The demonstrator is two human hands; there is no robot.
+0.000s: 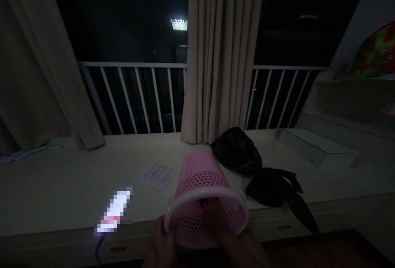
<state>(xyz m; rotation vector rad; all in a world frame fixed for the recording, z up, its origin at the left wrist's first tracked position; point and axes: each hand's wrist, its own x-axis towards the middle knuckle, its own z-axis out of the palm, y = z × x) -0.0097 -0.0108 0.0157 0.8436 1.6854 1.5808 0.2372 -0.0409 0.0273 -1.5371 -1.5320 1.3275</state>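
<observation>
One pink basket lies tipped between the two hands, its open mouth toward the person and its base pointing away over the worktop. The left hand is curled around the left side of the rim, grasping it. The right hand reaches into the mouth; something dark shows at its fingertips, but whether it grips this or only touches it, I cannot tell. No more of the basket's contents can be made out.

Beyond the right hand and to its right lie two black plastic bundles, the nearer one trailing over the worktop's edge. Farther right is one pale box, its contents hidden. Ahead of the left hand lies one sheet of paper; to that hand's left, one glowing, pixelated object with a dark cable below it.
</observation>
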